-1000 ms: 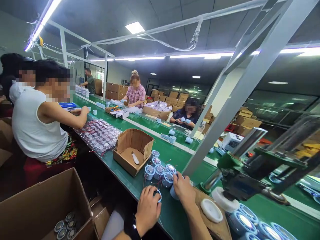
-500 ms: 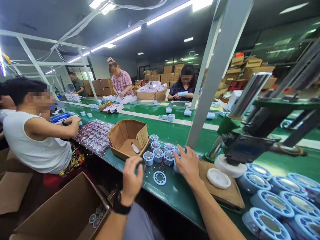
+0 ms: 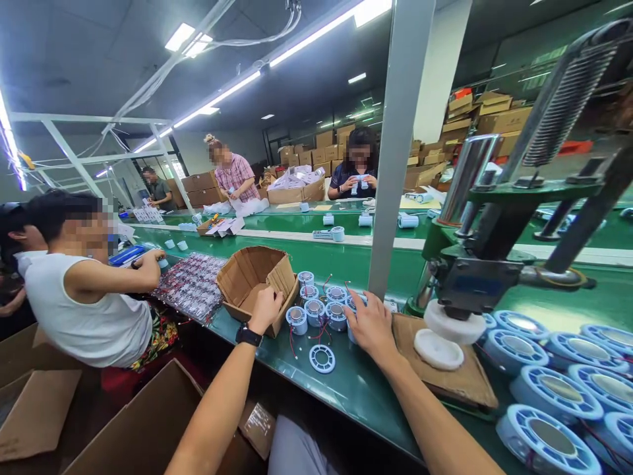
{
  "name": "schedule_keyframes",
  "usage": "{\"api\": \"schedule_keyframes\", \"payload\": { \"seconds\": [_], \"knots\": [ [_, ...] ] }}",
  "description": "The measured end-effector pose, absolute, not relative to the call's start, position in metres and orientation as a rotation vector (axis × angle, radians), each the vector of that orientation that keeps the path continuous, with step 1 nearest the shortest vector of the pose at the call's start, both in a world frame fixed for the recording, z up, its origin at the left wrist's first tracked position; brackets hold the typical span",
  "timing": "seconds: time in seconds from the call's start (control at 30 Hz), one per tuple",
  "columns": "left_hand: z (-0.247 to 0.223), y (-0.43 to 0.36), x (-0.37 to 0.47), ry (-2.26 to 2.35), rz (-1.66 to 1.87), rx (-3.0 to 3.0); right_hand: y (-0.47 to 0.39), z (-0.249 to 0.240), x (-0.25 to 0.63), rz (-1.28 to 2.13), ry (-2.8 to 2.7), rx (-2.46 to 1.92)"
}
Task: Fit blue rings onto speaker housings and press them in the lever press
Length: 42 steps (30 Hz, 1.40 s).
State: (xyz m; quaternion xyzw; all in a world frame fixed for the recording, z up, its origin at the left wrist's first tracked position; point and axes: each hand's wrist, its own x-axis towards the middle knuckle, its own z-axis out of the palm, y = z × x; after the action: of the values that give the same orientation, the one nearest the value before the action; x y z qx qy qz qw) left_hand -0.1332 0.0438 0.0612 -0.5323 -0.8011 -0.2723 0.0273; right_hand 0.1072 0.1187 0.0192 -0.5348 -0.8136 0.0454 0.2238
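On the glossy green tabletop (image 3: 366, 396) there are seven small pale-blue round units with ringed tops and thin wires (image 3: 314, 312), bunched just right of an open brown cardboard box (image 3: 240, 274), and one of those is partly under the right hand (image 3: 373, 326). That hand has its fingers about half open around the partly covered unit, though I can't tell if they're really gripping. The left hand (image 3: 267, 309) reaches into the box by its near right side, fingers curled in; can't tell what they've got, and the hand blocks part of the inside. One flat pale-blue spoked ring (image 3: 322, 358) lies on its own in front of the bunch. Over right, two thick white discs, one under the green-and-black metal press (image 3: 477, 280), the other (image 3: 438, 349) on a flat brown cardboard piece (image 3: 475, 382). Beyond that sit roughly nine bigger-looking blue round units (image 3: 548, 435), some cut off by the edge. Bottom left there's a big open carton (image 3: 143, 422), contents out of sight. Across the line, another brown carton (image 3: 291, 194) is heaped with white pieces, and a person in a dark top (image 3: 353, 178) holds two small light-blue cylinders (image 3: 359, 181).
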Motion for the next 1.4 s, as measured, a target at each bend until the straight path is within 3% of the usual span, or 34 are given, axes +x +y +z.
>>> {"api": "schedule_keyframes", "payload": {
  "seconds": [0.47,0.7,0.9,1.1,1.4],
  "knots": [
    [0.063,0.035,-0.139,-2.427,-0.606,-1.766,0.114,0.026,0.108,0.094,-2.093,-1.246],
    [0.077,-0.011,-0.159,-2.357,-0.653,-1.675,0.089,0.121,0.036,0.112,-2.293,-0.622],
    [0.069,-0.040,-0.178,-2.269,-0.658,-1.745,0.118,0.193,-0.071,0.100,-2.622,-0.624],
    [0.035,-0.047,-0.175,-2.301,-0.665,-1.623,0.147,0.178,-0.124,0.089,-2.938,-0.744],
    [0.024,-0.030,-0.154,-2.355,-0.719,-1.477,0.160,0.157,-0.116,-0.022,-3.016,-0.914]
  ]
}}
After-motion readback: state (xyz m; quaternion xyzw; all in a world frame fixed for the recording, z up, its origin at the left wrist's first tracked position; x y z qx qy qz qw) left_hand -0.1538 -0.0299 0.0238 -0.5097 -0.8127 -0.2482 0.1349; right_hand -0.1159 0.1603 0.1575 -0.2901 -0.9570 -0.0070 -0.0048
